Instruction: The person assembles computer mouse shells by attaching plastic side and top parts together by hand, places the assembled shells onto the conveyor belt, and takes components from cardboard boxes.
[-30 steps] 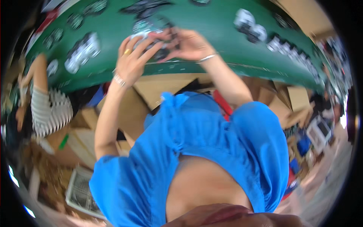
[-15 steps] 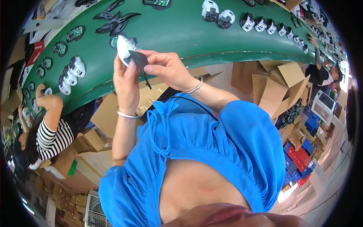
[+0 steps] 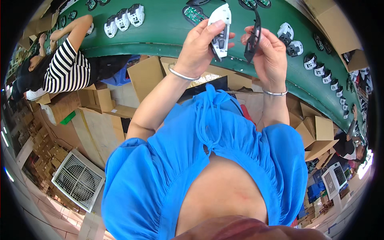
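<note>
A white computer mouse shell (image 3: 221, 15) with black inner parts stands on end in my left hand (image 3: 195, 49), pinched between thumb and fingers. A thin, curved black plastic piece (image 3: 252, 43) is upright in my right hand (image 3: 273, 57), gripped by thumb and fingertips. There is a gap between the two parts, and both are held above the near edge of the green work surface (image 3: 168, 30). Behind the shell lies a black mouse base with a green circuit board (image 3: 193, 14), partly covered by it and my left hand.
Three white shells (image 3: 122, 19) sit left on the surface, and a row of white-and-black shells (image 3: 319, 70) runs along the right. Cardboard boxes (image 3: 146, 76) stand below the edge. A person in a striped top (image 3: 68, 68) works at left; another person (image 3: 347, 146) is far right.
The black piece was against the white shell between both hands; now my right hand holds it apart, to the right. The shell has turned more upright in my left hand. The whole view has shifted.
</note>
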Tool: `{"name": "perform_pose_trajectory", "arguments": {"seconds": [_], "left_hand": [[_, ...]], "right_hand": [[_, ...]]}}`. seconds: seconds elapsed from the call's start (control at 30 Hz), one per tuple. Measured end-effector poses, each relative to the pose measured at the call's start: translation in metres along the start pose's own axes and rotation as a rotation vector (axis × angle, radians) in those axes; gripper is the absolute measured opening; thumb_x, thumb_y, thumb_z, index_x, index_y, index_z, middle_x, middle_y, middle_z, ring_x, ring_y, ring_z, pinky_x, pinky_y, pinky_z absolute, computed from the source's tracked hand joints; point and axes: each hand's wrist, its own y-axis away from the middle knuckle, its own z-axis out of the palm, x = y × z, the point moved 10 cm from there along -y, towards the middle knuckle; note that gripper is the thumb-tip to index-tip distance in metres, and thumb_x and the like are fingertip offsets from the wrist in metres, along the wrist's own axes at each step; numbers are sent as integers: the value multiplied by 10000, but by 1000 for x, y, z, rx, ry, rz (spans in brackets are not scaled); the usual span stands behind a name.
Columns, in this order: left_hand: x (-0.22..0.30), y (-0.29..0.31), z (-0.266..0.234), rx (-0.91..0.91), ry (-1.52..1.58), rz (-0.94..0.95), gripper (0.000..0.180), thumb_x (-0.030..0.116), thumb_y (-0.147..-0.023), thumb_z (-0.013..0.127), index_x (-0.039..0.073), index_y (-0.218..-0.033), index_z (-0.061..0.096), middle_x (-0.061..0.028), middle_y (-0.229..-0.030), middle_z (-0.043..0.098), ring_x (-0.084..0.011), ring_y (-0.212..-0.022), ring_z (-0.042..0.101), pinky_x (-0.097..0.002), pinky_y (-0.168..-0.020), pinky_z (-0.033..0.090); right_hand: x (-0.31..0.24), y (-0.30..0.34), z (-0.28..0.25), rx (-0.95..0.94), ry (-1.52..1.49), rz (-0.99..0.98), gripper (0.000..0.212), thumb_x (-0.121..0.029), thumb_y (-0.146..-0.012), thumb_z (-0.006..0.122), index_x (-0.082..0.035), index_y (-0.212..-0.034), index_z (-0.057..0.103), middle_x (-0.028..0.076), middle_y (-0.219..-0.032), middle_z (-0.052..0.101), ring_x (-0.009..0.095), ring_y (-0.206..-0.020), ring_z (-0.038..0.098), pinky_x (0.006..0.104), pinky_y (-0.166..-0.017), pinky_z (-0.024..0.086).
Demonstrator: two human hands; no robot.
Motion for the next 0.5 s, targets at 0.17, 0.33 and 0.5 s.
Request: {"name": "perform_pose_trajectory", "arguments": {"seconds": [0.17,0.33,0.5], "left_hand": [[6,-5,-6,4,-27,58,472,434,-880,566,56,-1143,464,-36,-961,576,-136,-869,601,-308,-741,523],[-5,-9,16,-309,80,-111,595,332,-844,654,42,-1268,354,-78,-1087,544,-160,-977,576,-303,-794,498],[7,-8,9,-73,-62,19,603,514,-967,168,55,-1238,450,-50,-1084,577,-148,-999,556,-307,-901,445]], "right_hand": [[-17,-7,15,-6,281,-136,123,-42,-790,687,31,-889,675,78,-778,661,143,-692,625,263,-664,506],[-19,-11,32,-51,535,-193,117,-38,-790,688,36,-878,664,61,-779,654,106,-685,614,220,-630,494],[-16,-14,23,-19,710,-209,93,-28,-779,700,17,-841,647,17,-750,631,69,-685,587,184,-623,465]]}}
